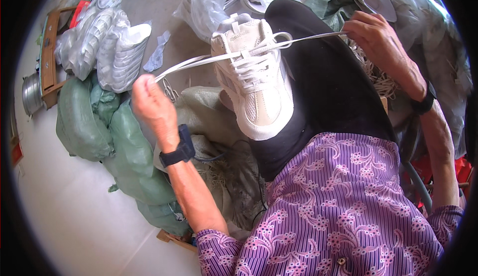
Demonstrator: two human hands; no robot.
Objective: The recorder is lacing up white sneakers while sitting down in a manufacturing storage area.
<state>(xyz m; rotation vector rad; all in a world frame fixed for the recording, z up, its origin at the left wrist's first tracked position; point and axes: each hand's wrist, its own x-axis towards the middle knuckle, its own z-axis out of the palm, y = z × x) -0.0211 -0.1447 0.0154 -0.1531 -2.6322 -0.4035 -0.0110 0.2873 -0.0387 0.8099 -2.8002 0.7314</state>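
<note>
tautly held laces (224,57), both hands (152,104) (373,33), white shoe (265,108)

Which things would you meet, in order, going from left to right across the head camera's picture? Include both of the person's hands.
Ribbed silvery cylinder → left hand → white shoe → right hand → black band on the right wrist.

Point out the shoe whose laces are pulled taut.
The white sneaker between the left hand and right hand, which grip its laces; neither holds the other shoes.
</note>
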